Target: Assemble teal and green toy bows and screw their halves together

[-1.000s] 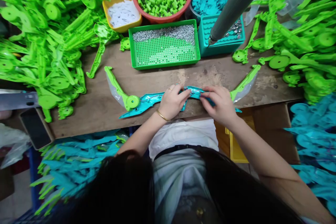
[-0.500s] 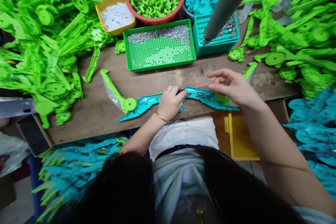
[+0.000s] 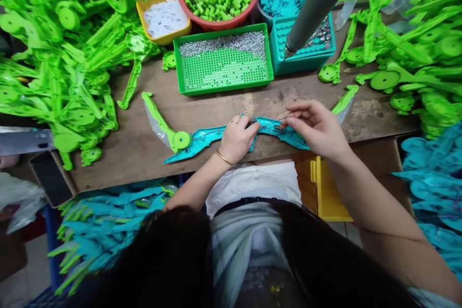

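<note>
– So, which way from the right hand [image 3: 314, 127] to the turquoise casing [image 3: 266, 130]?

– Down and leftward, long axis side to side in a shallow arch, close along the near edge of the surface [image 3: 224, 106]

– And the nearer hand?

– Both right at it. The left hand [image 3: 236, 139] across the middle, fingers bent, tips down at the casing; impossible to tell how firmly closed, with the underside hidden. The right hand just over the right half, thumb and forefinger brought together on a thin wire [image 3: 280, 119], other fingers loosely curled

– Direction of the wire?

– Leftward from the pinch, towards the casing's middle

– And the room around?

– Worn wood beyond the casing, then a green tray [image 3: 227, 87] with small metal pieces [image 3: 249, 44], a turquoise box [image 3: 303, 63] just beside. Green arms [image 3: 178, 140] at both ends of the casing, the right one partly hidden. Heaps of green parts [image 3: 79, 57] on either side, well apart from both hands
</note>
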A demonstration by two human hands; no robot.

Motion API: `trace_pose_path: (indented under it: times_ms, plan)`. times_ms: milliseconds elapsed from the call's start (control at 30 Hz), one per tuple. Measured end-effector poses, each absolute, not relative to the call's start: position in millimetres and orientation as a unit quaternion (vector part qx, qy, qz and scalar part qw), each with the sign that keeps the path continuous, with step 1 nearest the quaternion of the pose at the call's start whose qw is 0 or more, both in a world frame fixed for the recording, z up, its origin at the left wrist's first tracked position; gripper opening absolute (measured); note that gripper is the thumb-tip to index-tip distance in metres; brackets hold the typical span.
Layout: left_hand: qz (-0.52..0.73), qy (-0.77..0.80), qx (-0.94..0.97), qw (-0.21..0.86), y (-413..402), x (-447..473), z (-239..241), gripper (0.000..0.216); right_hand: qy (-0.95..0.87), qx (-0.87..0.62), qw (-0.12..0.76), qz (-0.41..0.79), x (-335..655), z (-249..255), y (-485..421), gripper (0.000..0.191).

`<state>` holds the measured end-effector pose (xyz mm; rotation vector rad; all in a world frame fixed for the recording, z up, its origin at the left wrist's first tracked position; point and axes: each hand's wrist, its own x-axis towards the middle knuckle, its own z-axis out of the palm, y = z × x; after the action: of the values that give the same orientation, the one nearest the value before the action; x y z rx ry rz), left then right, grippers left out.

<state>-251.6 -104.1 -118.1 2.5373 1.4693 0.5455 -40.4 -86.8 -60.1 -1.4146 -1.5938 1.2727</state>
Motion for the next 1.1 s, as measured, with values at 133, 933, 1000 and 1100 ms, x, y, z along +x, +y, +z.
trace_pose_path:
  times_ms: [133, 933, 1000, 1100]
  plan:
    - [0.176, 0.497, 0.848, 0.049, -105.0, -250.6, -117.9, 0.027, -0.558, -0.528, 0.314, 0.558, -43.1, -52.9, -71.2, 0.028]
    - [0.122, 0.55, 0.811, 0.157, -101.4, -239.8, -98.3, 0.033, -0.785, -0.578, 0.022, 0.222, -58.2, -62.8, -83.3, 0.032]
    - [0.119, 0.566, 0.799, 0.163, -101.7, -237.0, -96.9, 0.03, -0.787, -0.568, 0.046, 0.237, -58.8, -65.6, -81.2, 0.03]
    - [0.123, 0.583, 0.786, 0.165, -101.6, -234.2, -95.6, 0.025, -0.796, -0.553, 0.059, 0.237, -61.0, -69.9, -78.9, 0.026]
